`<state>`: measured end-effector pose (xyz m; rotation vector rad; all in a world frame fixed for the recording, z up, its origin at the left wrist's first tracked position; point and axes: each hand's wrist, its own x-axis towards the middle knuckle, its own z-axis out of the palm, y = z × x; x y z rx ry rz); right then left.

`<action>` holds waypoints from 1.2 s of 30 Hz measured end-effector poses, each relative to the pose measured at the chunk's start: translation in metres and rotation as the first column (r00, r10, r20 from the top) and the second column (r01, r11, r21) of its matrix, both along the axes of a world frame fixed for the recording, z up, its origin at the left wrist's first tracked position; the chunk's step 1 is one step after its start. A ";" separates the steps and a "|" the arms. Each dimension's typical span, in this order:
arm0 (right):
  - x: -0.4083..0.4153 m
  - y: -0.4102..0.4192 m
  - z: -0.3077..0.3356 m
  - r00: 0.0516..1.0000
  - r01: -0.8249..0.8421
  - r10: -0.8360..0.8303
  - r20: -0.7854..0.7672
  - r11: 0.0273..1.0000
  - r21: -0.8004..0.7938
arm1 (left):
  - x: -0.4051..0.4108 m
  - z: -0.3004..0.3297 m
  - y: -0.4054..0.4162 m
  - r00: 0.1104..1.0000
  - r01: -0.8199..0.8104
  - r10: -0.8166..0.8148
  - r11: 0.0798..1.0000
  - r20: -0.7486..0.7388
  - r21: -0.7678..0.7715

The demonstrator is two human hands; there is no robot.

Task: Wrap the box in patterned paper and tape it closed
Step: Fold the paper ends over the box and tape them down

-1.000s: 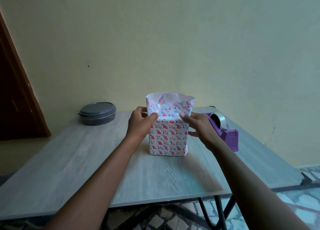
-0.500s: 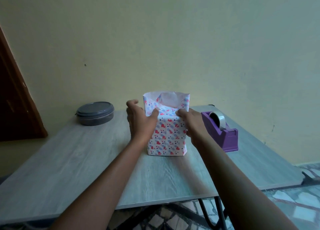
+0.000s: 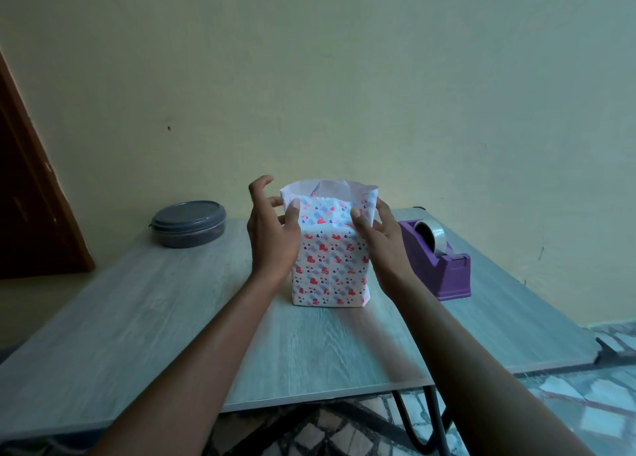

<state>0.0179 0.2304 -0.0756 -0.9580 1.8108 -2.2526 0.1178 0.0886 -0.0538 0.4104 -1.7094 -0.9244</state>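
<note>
The box (image 3: 330,266) stands upright mid-table, wrapped in white paper with red and blue hearts. Above the box the paper rises as an open tube with its white inside showing. My left hand (image 3: 272,235) is at the upper left corner: the thumb touches the near flap and the fingers are spread, the index finger lifted clear. At the upper right corner is my right hand (image 3: 382,242), with its thumb pressing on the near flap and its fingers lying along the right side. The near flap leans inward under both thumbs.
A purple tape dispenser (image 3: 444,266) with a clear roll stands just right of the box. A round grey lidded container (image 3: 188,223) sits at the back left of the grey wooden table (image 3: 137,318). A brown door (image 3: 27,214) is at far left.
Both hands have slid up from the box's sides to the loose paper at the top. My left fingers have spread and lifted, and the view has shifted slightly.
</note>
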 end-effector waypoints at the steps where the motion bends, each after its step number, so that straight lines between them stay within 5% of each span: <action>1: 0.000 0.000 -0.001 1.000 -0.015 0.015 -0.014 1.000 -0.009 | 0.002 0.002 -0.002 1.000 0.020 -0.019 0.997 0.012 -0.076; 4: -0.001 0.000 -0.005 0.998 -0.032 0.031 -0.058 0.999 -0.028 | 0.004 0.010 -0.014 0.984 0.097 -0.063 0.975 0.169 -0.200; 8: 0.000 -0.002 -0.007 0.990 0.005 -0.007 -0.141 1.000 -0.012 | 0.006 0.027 -0.032 0.927 0.277 -0.236 0.955 0.292 -0.106; 14: -0.001 -0.004 -0.011 0.964 0.076 -0.052 -0.259 0.994 0.084 | 0.011 0.024 -0.031 0.887 0.455 -0.460 0.862 -0.030 0.223; 18: 0.001 -0.002 -0.014 0.986 -0.037 0.062 -0.156 0.986 0.161 | 0.013 0.011 -0.029 0.834 0.552 -0.471 0.732 -0.288 0.400; 23: 0.002 0.000 -0.007 0.980 -0.194 0.191 0.063 0.980 0.052 | 0.010 0.000 -0.029 0.910 0.404 -0.412 0.904 0.036 0.142; 29: 0.002 0.003 -0.002 0.975 -0.177 0.170 0.142 0.983 0.040 | 0.006 0.012 -0.048 0.865 0.421 -0.367 0.901 0.342 -0.099; 36: -0.001 0.004 -0.003 0.963 -0.199 0.196 0.187 0.980 -0.003 | 0.002 0.020 -0.049 0.842 0.420 -0.359 0.905 0.402 -0.071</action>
